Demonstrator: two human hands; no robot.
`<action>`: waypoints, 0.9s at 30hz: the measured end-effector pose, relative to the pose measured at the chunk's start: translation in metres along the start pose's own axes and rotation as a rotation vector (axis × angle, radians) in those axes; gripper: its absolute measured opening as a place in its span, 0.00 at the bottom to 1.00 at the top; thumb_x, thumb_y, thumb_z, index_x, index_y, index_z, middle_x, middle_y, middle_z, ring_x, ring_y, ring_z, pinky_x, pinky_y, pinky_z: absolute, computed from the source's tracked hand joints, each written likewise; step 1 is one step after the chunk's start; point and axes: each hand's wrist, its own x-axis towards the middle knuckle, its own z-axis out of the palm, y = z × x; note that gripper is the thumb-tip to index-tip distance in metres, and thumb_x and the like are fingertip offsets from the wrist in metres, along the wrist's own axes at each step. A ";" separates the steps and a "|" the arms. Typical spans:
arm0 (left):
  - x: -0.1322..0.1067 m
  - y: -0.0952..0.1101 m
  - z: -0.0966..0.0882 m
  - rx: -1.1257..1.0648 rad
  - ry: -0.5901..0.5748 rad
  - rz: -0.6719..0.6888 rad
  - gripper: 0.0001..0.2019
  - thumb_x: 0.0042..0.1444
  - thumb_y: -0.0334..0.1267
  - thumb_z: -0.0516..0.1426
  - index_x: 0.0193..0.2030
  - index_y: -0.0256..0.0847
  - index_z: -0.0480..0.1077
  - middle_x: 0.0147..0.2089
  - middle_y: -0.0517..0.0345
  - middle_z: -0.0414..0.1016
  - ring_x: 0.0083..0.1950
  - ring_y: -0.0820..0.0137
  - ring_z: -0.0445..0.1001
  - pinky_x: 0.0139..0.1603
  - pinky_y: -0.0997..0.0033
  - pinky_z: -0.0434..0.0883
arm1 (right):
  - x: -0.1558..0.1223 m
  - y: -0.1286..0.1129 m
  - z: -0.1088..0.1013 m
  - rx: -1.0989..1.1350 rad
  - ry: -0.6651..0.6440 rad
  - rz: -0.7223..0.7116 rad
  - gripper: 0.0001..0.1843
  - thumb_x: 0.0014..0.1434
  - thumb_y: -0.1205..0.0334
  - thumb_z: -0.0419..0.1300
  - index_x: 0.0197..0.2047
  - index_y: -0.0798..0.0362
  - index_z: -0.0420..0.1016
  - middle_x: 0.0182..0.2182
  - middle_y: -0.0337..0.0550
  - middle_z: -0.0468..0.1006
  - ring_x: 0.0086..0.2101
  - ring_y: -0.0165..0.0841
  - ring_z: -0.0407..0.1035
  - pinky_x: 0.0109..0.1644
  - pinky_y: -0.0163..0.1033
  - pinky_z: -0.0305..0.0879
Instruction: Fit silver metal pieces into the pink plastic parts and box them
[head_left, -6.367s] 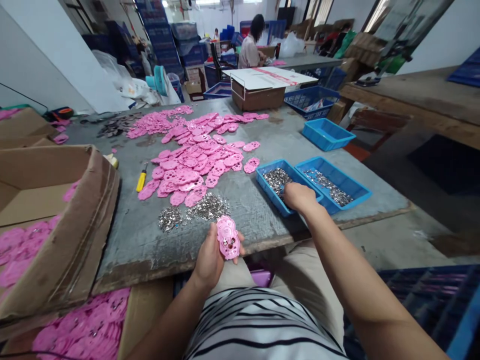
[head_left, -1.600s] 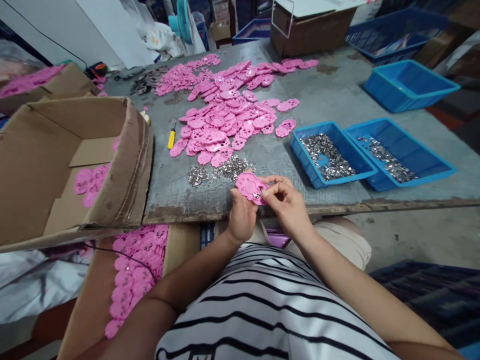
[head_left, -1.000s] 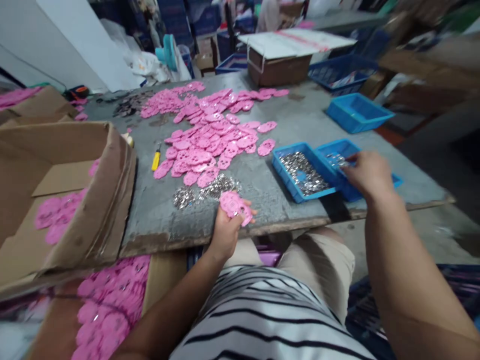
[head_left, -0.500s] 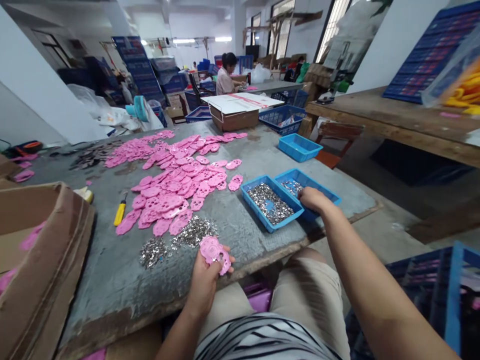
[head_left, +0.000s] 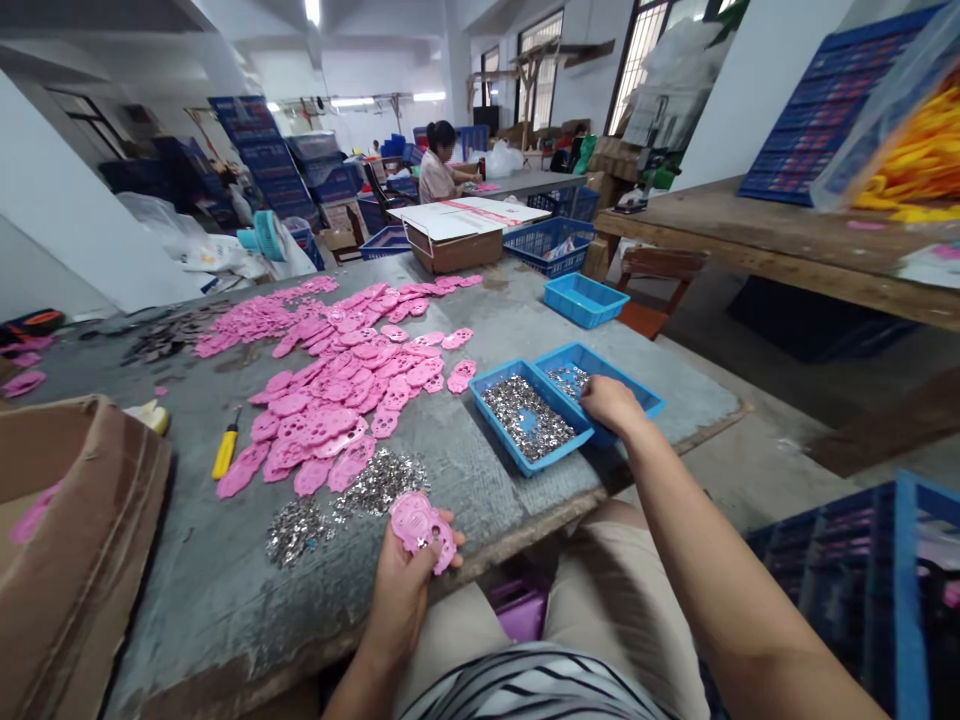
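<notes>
My left hand [head_left: 405,580] grips a pink plastic piece [head_left: 412,522] with holes in it, thumb on top, above the table's front edge. My right hand [head_left: 611,402] reaches into the right blue tray [head_left: 645,398], fingers drawn together beside small shiny metal parts [head_left: 568,379]. What its fingertips hold, if anything, is hidden. Touching that tray, the left blue tray [head_left: 531,467] holds many more metal parts [head_left: 525,415]. Two heaps of metal bits [head_left: 382,482] lie on the table near my left hand, before a large pile of pink pieces [head_left: 337,390].
A yellow-handled screwdriver [head_left: 225,452] and a cardboard box [head_left: 82,520] are at the left. Dark pieces [head_left: 161,335] lie farther back. Another blue tray [head_left: 586,300] and a white-topped carton [head_left: 461,250] stand toward the back. A person [head_left: 442,170] sits at another table beyond.
The whole view has shifted slightly, with the scene a little farther left. My left hand keeps the pink piece, and my right hand stays in the right tray.
</notes>
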 end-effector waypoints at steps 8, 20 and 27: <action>0.000 -0.001 -0.002 -0.006 -0.015 0.010 0.27 0.41 0.35 0.63 0.50 0.40 0.63 0.37 0.57 0.76 0.31 0.69 0.75 0.27 0.73 0.72 | -0.002 0.001 0.000 0.058 0.065 -0.005 0.16 0.59 0.67 0.50 0.44 0.55 0.77 0.47 0.56 0.77 0.48 0.44 0.71 0.43 0.38 0.63; 0.001 -0.002 -0.002 -0.031 -0.044 0.035 0.26 0.42 0.35 0.63 0.50 0.40 0.64 0.37 0.57 0.76 0.32 0.69 0.75 0.27 0.74 0.72 | -0.006 0.005 -0.004 0.353 0.230 -0.013 0.07 0.56 0.69 0.56 0.35 0.54 0.75 0.40 0.49 0.80 0.43 0.39 0.72 0.42 0.35 0.62; -0.004 0.006 0.000 -0.065 -0.027 -0.028 0.27 0.41 0.37 0.66 0.49 0.39 0.64 0.35 0.57 0.76 0.29 0.70 0.74 0.24 0.75 0.69 | -0.062 -0.027 0.006 0.631 0.221 -0.232 0.07 0.57 0.65 0.58 0.37 0.55 0.76 0.33 0.42 0.80 0.32 0.31 0.72 0.35 0.33 0.65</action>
